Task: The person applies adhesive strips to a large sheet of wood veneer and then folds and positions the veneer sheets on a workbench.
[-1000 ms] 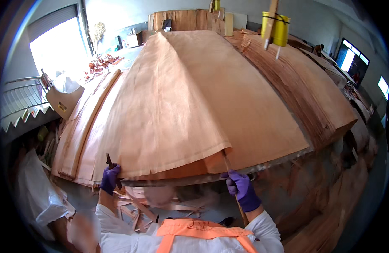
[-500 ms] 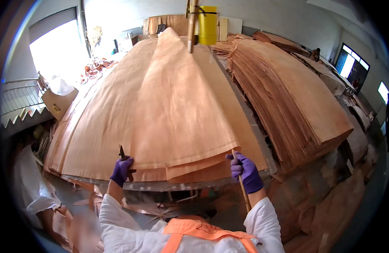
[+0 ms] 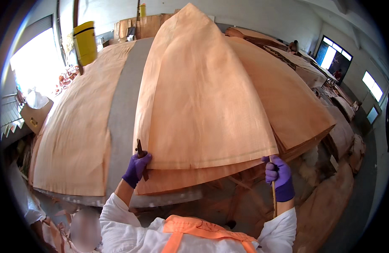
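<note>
A large pale wood veneer sheet spans the space in front of me, its far end raised to a peak. My left hand, in a purple glove, is closed round a dark knife-like tool at the sheet's near left corner. In its matching glove, my right hand grips a thin wooden stick at the near right corner. Whether its fingers also pinch the veneer is hard to see. Below the sheet's near edge shows a second veneer layer.
More veneer lies on the grey table at left. A tall veneer stack stands at right, partly covered by the sheet. A yellow container hangs on a pole at upper left. Veneer scraps litter the floor at right.
The veneer sheet has shifted right with both hands, overlapping the right stack and baring a grey strip of table. My view has turned right, and the yellow container appears farther left.
</note>
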Demonstrator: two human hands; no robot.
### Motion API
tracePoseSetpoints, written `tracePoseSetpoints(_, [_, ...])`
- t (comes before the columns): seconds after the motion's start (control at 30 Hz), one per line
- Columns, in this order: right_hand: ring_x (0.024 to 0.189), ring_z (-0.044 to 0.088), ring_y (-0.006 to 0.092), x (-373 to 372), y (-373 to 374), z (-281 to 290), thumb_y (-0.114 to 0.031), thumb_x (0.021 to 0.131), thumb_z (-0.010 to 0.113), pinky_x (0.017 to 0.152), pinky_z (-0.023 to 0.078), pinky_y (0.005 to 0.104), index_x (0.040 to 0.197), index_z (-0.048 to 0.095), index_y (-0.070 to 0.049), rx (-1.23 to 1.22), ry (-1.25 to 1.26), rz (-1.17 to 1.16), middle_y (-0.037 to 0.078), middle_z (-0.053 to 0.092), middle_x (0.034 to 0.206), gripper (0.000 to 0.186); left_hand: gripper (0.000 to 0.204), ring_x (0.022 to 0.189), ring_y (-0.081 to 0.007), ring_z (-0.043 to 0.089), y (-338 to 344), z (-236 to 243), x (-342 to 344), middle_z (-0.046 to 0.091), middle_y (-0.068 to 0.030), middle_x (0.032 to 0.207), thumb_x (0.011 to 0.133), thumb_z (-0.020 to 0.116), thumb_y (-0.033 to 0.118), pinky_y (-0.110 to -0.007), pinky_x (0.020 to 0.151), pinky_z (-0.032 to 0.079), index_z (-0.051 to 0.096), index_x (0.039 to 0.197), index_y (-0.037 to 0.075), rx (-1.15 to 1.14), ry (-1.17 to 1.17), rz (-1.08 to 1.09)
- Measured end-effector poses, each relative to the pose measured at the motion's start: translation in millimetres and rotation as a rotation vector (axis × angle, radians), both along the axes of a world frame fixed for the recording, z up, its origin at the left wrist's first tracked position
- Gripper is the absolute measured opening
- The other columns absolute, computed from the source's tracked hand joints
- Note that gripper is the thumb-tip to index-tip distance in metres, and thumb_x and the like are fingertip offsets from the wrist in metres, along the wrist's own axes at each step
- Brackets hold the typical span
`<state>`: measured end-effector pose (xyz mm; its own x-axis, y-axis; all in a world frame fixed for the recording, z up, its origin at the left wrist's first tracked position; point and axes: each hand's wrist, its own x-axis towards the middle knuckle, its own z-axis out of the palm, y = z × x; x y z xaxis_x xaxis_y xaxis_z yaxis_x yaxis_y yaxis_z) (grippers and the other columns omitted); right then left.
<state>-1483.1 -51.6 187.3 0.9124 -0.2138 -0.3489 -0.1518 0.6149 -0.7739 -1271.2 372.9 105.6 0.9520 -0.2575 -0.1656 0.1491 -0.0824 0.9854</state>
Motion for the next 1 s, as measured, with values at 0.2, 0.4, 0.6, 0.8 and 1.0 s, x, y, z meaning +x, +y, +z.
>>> tracePoseSetpoints(0.2, [0.038,0.029,0.0064,-31.5,-185.3,27.6,-0.032,0.090,0.046,0.037,0.026,0.0234,0.102,0.057,-0.001,0.165,-0.050,0.075,-0.006,0.035,0.054,0.035,0.013,0.062,-0.0068,0.046,-190.0,4.3,-17.1,0.049,0.0035,0.069,0.082,0.061,0.018,-0.025,0.056,0.039,0.057,0.084,0.006,-0.169,0.052,0.046])
tracePoseSetpoints(0.4, [0.041,0.033,0.0081,-60.8,-358.7,49.2,-0.033,0.085,0.049,0.040,0.029,0.0258,0.111,0.054,-0.003,0.243,-0.129,0.132,-0.006,0.040,0.059,0.040,0.012,0.065,-0.0063,0.045,-371.9,8.7,-21.7,0.050,0.0042,0.072,0.082,0.062,0.019,-0.024,0.056,0.037,0.058,0.082,0.008,-0.210,-0.019,0.023])
tracePoseSetpoints(0.6, [0.042,0.035,0.0091,-68.9,-491.2,50.4,-0.032,0.083,0.051,0.041,0.030,0.0251,0.112,0.053,0.000,0.178,-0.105,-0.001,-0.003,0.047,0.065,0.043,0.016,0.067,-0.0067,0.046,-503.0,4.6,-7.4,0.052,0.0030,0.073,0.083,0.061,0.021,-0.024,0.060,0.039,0.059,0.085,0.005,-0.233,-0.033,-0.102])
tracePoseSetpoints(0.8, [0.044,0.035,0.0093,-57.3,-580.2,72.5,-0.031,0.081,0.051,0.042,0.030,0.0250,0.111,0.053,0.000,0.038,-0.060,-0.100,-0.003,0.044,0.064,0.043,0.016,0.070,-0.0068,0.046,-611.0,12.1,-4.4,0.052,0.0031,0.074,0.083,0.060,0.020,-0.024,0.064,0.039,0.060,0.086,0.004,-0.260,0.089,-0.134])
tracePoseSetpoints(1.0, [0.045,0.038,0.0091,-49.8,-688.6,60.3,-0.031,0.082,0.050,0.042,0.032,0.0255,0.109,0.056,-0.004,0.041,-0.047,-0.032,-0.003,0.050,0.067,0.038,0.017,0.068,-0.0071,0.046,-714.4,-11.6,15.6,0.052,0.0028,0.074,0.083,0.062,0.021,-0.023,0.062,0.039,0.060,0.087,0.004,-0.289,-0.017,-0.122])
